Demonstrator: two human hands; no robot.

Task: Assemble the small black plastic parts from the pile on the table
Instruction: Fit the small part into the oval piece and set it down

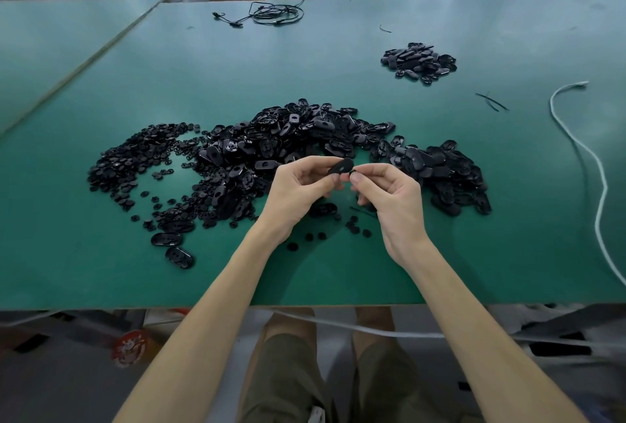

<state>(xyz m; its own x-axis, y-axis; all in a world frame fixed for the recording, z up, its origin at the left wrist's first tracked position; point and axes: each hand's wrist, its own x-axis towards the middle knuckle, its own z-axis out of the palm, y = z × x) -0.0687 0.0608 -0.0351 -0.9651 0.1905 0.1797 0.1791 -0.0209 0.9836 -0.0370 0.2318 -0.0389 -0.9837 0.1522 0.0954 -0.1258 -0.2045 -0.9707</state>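
Note:
A big pile of black oval shells (291,141) spreads over the middle of the green table (101,270), with small round black parts (135,158) heaped at its left. Above the pile's near edge my left hand (298,192) pinches one black oval shell (341,166) between thumb and fingers. My right hand (389,195) meets it from the right, its thumb and forefinger pinching a tiny black part (354,170) against the shell's edge; that part is mostly hidden.
A smaller heap of black oval pieces (420,61) lies at the far right. A white cord (582,151) runs down the right side. A black cable (271,14) is coiled at the far edge. Loose small parts (355,227) dot the table under my hands.

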